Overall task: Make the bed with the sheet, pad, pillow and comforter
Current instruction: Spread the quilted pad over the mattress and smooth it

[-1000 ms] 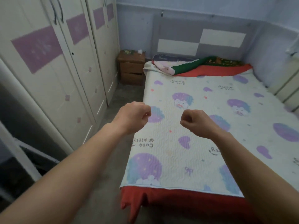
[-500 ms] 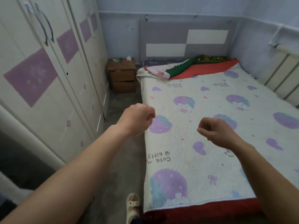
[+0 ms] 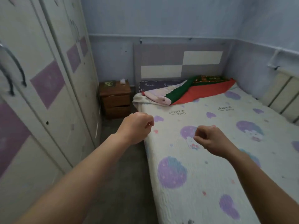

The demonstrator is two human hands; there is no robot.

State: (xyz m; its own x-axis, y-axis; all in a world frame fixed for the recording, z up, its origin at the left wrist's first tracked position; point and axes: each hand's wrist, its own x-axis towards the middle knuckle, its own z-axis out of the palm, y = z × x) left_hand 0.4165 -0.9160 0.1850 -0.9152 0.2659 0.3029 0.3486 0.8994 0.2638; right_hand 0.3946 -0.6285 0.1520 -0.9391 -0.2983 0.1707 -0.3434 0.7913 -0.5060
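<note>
head view: we're at the left side of the bed, looking up it toward the grey and white headboard (image 3: 178,62).
left hand (image 3: 137,126): raised in front of us over the bed's left edge, fingers curled into a fist, nothing inside.
right hand (image 3: 212,139): out over the bed, fingers curled in tight too, gripping nothing, well apart from the left.
pad (image 3: 202,183): cream quilted, purple cartoon prints, and it's spread flat across the mattress right up to the head end.
pillow (image 3: 155,84): dark purple with white "love" script, up against the headboard, mostly hidden behind the heap in front.
red and green cloth (image 3: 194,92): bunched across the head of the bed, lying on the pad's top edge.
pink cloth (image 3: 155,97): a folded roll at the heap's left end, touching the red and green cloth; we cannot tell if they are one piece.
nightstand (image 3: 115,99): brown wood, against the back wall, just beside the bed's head corner.
wardrobe (image 3: 48,94): cream doors with purple panels, running along our left.
radiator (image 3: 283,97): pale, on the right wall, beside the bed's far side.
</note>
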